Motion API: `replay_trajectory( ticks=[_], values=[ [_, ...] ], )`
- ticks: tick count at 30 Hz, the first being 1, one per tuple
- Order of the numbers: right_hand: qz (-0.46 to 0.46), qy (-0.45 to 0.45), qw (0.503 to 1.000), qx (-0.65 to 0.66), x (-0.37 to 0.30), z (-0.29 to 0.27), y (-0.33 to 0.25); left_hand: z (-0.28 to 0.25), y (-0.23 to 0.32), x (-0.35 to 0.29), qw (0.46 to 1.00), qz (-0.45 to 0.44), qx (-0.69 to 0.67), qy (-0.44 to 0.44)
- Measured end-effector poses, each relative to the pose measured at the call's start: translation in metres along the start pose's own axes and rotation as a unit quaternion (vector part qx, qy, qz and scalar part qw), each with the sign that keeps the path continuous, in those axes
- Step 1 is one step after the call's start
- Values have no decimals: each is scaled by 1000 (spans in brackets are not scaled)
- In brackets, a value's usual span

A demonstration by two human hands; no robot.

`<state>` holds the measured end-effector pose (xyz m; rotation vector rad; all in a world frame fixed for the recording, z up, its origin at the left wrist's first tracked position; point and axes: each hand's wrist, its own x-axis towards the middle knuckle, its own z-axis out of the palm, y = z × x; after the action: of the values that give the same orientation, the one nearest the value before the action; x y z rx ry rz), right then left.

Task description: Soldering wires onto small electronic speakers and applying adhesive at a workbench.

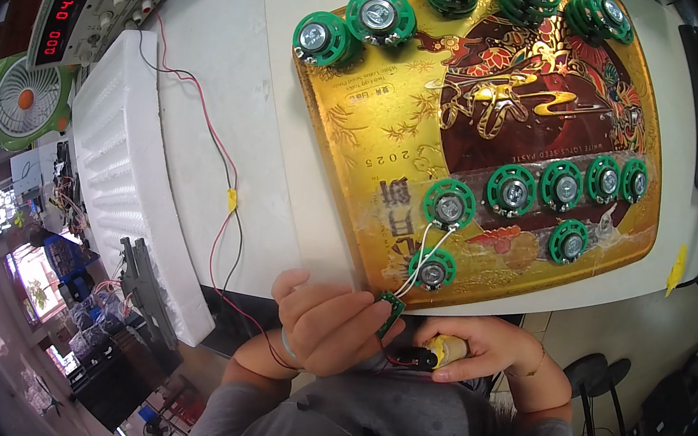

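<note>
My left hand (324,323) pinches a small green circuit board (392,311) at the near edge of the gold box lid (357,146). Two white wires (418,265) run from the board up to a green-rimmed round speaker (449,208) on the lid. Beside it, my right hand (485,345) is closed round a stubby cylinder wrapped in yellow (446,351); a black part (417,358) with thin wires sits at its left end. What that cylinder is, I cannot tell. Another speaker (433,270) lies just above the board.
Several more speakers (562,185) lie in a row on clear tape, and stacks of them (531,2) stand along the lid's far edge. A bench power supply (89,7), a green fan (28,102) and white foam (126,175) are at left. Red and black leads (218,143) cross the white table.
</note>
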<state>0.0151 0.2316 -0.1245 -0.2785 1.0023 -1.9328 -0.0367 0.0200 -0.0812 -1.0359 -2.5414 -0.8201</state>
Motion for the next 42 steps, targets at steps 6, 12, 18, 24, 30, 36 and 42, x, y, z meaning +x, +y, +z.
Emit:
replay_trajectory(
  ticks=[6,12,18,24,30,36,42],
  values=[
    [7,-8,1000,3,0,-3,4,-4,-1,0,999,6,13,-33],
    [-6,-12,1000,-28,4,-2,0,-6,0,-2,999,-3,-1,-32],
    [-54,15,998,-22,8,6,-3,-3,0,-2,1000,-13,-19,-7],
    [-31,14,995,-96,10,9,-5,-5,1,5,998,-44,-50,-15],
    [-92,62,986,-127,15,19,-14,-5,2,15,991,-59,-124,6],
    [-160,77,974,-138,20,25,-19,1,8,15,984,-63,-160,50],
    [-161,76,974,-139,19,28,-21,9,10,14,981,-63,-154,102]
  ],
)
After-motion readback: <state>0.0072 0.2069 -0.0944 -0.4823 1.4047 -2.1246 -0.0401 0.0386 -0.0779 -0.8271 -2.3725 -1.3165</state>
